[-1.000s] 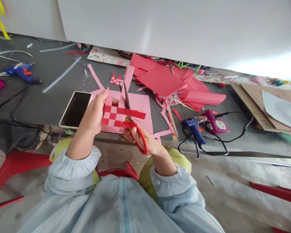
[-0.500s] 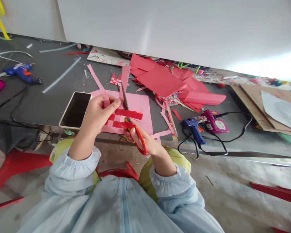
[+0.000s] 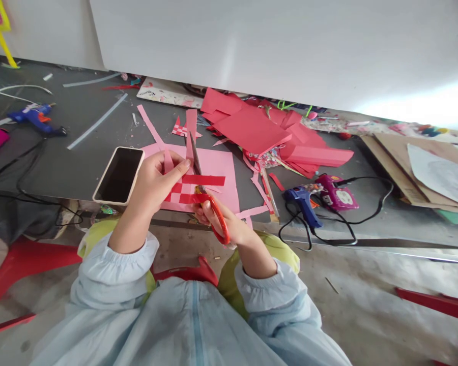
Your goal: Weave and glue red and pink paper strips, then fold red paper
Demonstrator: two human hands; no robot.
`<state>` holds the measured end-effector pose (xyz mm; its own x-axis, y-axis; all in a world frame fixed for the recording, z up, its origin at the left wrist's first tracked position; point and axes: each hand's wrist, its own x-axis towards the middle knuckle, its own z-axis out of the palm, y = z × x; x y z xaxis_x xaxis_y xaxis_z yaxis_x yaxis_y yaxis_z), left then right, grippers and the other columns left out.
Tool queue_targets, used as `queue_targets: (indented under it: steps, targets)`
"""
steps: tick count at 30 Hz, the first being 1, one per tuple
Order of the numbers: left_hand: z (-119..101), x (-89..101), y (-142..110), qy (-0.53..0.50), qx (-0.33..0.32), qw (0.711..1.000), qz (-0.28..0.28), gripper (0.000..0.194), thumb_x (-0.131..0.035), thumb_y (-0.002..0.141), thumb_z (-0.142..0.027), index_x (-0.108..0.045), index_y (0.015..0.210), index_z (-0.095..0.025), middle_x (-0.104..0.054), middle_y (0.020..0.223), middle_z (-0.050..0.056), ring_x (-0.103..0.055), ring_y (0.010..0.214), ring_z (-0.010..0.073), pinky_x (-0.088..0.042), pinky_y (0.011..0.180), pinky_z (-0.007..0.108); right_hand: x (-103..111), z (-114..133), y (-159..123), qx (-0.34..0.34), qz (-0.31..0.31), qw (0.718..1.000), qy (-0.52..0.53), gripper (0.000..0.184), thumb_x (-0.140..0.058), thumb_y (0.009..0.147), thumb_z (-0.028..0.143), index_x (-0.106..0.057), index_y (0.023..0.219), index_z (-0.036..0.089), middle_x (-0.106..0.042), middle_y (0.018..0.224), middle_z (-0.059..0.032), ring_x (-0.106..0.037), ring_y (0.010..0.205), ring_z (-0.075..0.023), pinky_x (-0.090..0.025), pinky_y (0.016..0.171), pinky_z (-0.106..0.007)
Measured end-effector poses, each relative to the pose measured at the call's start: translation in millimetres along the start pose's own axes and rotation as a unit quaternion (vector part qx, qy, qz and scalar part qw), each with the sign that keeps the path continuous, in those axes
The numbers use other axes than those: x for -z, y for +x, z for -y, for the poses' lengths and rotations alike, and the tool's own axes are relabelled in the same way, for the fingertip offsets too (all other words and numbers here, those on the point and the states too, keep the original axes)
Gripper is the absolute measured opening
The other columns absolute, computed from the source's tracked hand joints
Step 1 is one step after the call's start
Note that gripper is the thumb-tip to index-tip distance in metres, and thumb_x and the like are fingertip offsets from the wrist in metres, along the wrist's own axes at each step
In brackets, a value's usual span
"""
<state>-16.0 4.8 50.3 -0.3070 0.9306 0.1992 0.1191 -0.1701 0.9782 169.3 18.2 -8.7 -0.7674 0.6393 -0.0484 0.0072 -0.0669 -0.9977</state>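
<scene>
Brightly checkered red-and-pink woven paper.

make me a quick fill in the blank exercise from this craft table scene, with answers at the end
1. The right hand holds a pair of ____ with red handles.
2. The left hand grips a piece of woven paper checkered in pink and ____.
3. Of the person's two hands, the one nearer the phone is the ____.
4. Two blue ____ lie on the table, one on each side of the person.

Missing words: scissors; red; left; glue guns
</scene>
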Motion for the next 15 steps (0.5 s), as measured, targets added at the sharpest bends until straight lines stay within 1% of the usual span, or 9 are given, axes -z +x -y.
queue_targets:
  steps: [4,8,12,15]
  targets:
    - [3,0.9,0,0.033,-0.023,0.999,-0.017,0.024,-0.077,0.076,-0.042,-0.067,0.071,-0.020,-0.068,0.073,0.000,-0.059,0.071,0.0137,-0.045,0.068,0.026,-3,5,0,-0.006,0.006,1.000,0.017,0.046,-0.043,0.093,0.070,-0.038,0.090,0.025,-0.032,0.076,0.0043,-0.028,0.063,-0.0123,-0.031,0.059,-0.031]
    - [5,-0.1,0,0.069,-0.039,0.996,-0.031,0.023,-0.075,0.077,-0.040,-0.065,0.069,-0.021,-0.067,0.070,0.000,-0.059,0.069,0.0140,-0.045,0.068,0.027,-6,7,-1,-0.043,-0.006,0.998,0.045,0.048,-0.049,0.090,0.071,-0.039,0.084,0.024,-0.037,0.074,0.0046,-0.032,0.062,-0.0113,-0.032,0.058,-0.030]
    - [6,-1.2,0,0.070,-0.009,0.997,-0.026,0.023,-0.073,0.077,-0.040,-0.065,0.068,-0.020,-0.066,0.068,-0.001,-0.056,0.064,0.0126,-0.043,0.063,0.026,-9,8,0,-0.081,-0.008,0.993,0.081,0.049,-0.050,0.089,0.072,-0.040,0.084,0.024,-0.036,0.072,0.0055,-0.032,0.059,-0.0097,-0.031,0.055,-0.027]
    - [8,0.9,2,0.062,0.012,0.998,-0.029,0.024,-0.073,0.077,-0.040,-0.064,0.068,-0.020,-0.066,0.068,-0.001,-0.056,0.064,0.0122,-0.043,0.063,0.025,-11,9,3,-0.105,-0.010,0.987,0.119,0.052,-0.054,0.085,0.073,-0.042,0.085,0.023,-0.034,0.071,0.0063,-0.031,0.058,-0.0084,-0.028,0.053,-0.025]
